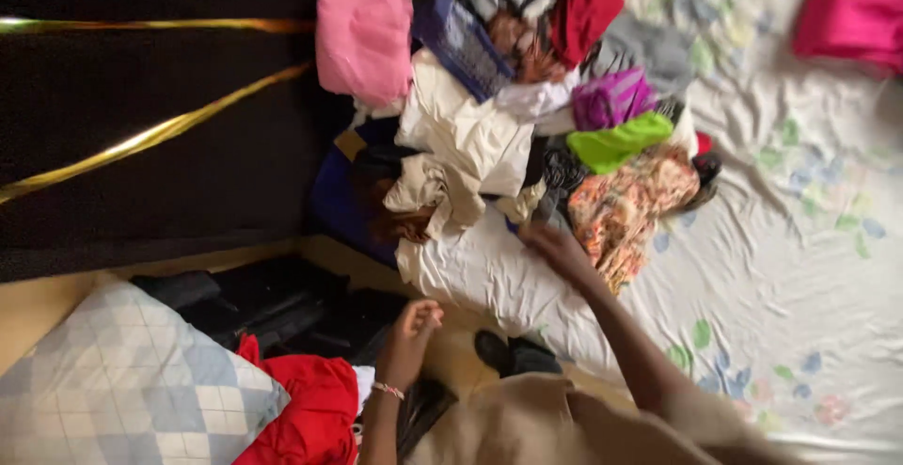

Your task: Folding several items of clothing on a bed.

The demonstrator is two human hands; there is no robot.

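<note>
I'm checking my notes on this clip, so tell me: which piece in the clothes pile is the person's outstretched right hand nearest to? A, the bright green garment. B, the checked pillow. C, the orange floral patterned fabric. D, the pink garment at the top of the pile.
C: the right hand reaches the pile's lower edge right beside the orange floral fabric.

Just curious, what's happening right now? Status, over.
Right hand open, reaching into clothes pile on bed sheet. Left hand loosely curled, empty. Nothing blocking.
</note>
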